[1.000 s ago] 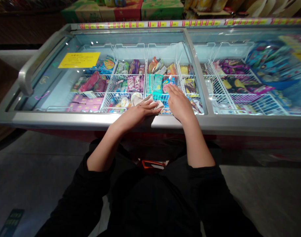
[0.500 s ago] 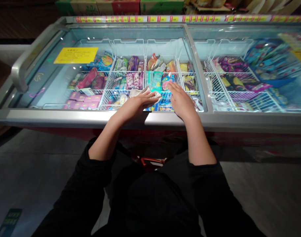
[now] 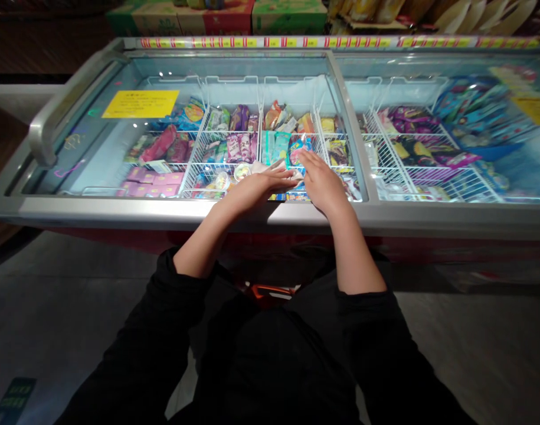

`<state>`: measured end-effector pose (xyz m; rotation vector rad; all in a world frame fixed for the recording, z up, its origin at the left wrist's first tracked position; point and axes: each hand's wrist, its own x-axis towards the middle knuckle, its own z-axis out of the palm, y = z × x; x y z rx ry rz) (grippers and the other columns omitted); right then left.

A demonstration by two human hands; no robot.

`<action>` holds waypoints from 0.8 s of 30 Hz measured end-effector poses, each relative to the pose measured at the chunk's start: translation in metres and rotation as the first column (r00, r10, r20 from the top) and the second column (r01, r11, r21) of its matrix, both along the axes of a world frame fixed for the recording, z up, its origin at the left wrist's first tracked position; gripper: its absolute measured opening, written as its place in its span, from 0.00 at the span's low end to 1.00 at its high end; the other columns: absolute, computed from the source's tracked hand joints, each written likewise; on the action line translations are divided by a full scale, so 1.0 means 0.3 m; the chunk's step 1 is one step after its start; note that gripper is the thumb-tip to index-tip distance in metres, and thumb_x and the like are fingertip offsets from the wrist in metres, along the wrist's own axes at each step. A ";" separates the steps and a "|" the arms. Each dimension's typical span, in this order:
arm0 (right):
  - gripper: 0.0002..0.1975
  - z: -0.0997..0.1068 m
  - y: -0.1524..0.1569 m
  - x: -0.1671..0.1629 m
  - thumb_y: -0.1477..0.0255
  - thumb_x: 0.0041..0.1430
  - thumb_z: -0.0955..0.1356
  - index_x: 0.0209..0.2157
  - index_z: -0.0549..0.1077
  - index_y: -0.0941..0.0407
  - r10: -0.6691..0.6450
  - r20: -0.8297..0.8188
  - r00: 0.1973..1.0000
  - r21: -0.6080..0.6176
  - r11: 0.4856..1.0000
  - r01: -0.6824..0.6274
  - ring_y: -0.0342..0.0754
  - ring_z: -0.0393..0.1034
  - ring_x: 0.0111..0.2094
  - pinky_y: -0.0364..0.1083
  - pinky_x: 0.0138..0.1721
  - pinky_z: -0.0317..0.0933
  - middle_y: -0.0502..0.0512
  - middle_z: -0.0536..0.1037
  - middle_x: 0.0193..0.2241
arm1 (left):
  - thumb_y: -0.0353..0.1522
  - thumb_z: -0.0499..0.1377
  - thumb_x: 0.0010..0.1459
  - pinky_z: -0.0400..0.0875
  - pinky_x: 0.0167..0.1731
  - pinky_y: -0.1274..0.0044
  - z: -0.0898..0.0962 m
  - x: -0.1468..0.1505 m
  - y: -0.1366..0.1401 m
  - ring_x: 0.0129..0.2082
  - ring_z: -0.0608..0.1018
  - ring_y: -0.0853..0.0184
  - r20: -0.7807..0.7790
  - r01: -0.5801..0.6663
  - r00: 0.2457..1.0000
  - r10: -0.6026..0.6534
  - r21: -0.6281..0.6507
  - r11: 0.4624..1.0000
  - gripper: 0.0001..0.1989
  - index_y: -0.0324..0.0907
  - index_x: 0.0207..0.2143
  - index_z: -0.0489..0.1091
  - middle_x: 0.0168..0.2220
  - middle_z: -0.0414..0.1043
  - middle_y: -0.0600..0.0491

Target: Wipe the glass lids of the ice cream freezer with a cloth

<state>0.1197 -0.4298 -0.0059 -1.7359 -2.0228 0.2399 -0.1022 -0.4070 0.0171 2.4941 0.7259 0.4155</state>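
My left hand (image 3: 258, 188) holds a pale cloth (image 3: 276, 166) pressed under its palm and stretched fingers, against the glass lid (image 3: 92, 156) of a chest freezer. Only the cloth's edges show past the fingers. To its right, my right hand (image 3: 321, 180) lies with its fingers extended on or just over the same glass, with no object visible in it. Beneath the glass, white wire baskets (image 3: 187, 177) hold wrapped frozen treats, among them a turquoise packet (image 3: 276, 147), pink-white packets (image 3: 242, 147) and pink boxes (image 3: 150, 183).
A silver handle (image 3: 42, 139) curves up at the lid's left end. A yellow notice (image 3: 140, 104) is on the glass. The metal front rim (image 3: 119, 211) runs below my hands. Behind the freezer are a price strip (image 3: 296, 42) and cartons (image 3: 290, 16).
My left hand has slid right with the cloth, closer to my right hand, uncovering round tubs below the glass. My right hand has hardly moved. The view has shifted slightly.
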 end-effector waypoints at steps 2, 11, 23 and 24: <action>0.35 0.011 -0.011 -0.003 0.80 0.68 0.57 0.75 0.62 0.52 -0.003 -0.006 1.000 0.000 1.000 0.003 0.55 0.55 0.75 0.63 0.77 0.49 0.51 0.66 0.73 | 0.25 0.51 0.72 0.60 0.73 0.61 0.002 -0.009 -0.006 0.76 0.60 0.56 0.007 -0.057 0.998 0.057 0.017 0.998 0.25 0.45 0.65 0.74 0.71 0.66 0.50; 0.32 0.050 -0.120 -0.055 0.76 0.71 0.58 0.74 0.64 0.48 0.086 -0.050 0.995 0.039 0.996 -0.084 0.52 0.58 0.74 0.60 0.76 0.53 0.49 0.67 0.72 | 0.33 0.55 0.74 0.68 0.68 0.66 0.015 -0.127 -0.064 0.71 0.70 0.59 0.167 0.024 0.986 0.005 -0.170 0.985 0.24 0.46 0.70 0.66 0.72 0.67 0.46; 0.27 0.075 -0.084 -0.274 0.61 0.78 0.60 0.74 0.62 0.43 0.404 0.054 0.913 -0.139 0.908 -0.394 0.54 0.49 0.77 0.62 0.77 0.47 0.46 0.60 0.75 | 0.30 0.54 0.71 0.64 0.71 0.60 -0.036 -0.330 0.158 0.72 0.69 0.56 0.174 -0.331 0.934 0.314 0.079 0.940 0.24 0.44 0.67 0.70 0.68 0.72 0.46; 0.27 0.070 -0.059 -0.279 0.61 0.78 0.59 0.74 0.62 0.43 0.390 0.061 0.919 -0.153 0.913 -0.377 0.55 0.49 0.77 0.62 0.77 0.47 0.45 0.59 0.75 | 0.30 0.53 0.70 0.62 0.72 0.60 -0.048 -0.346 0.173 0.74 0.66 0.57 0.159 -0.330 0.937 0.312 0.103 0.939 0.25 0.45 0.67 0.69 0.70 0.70 0.46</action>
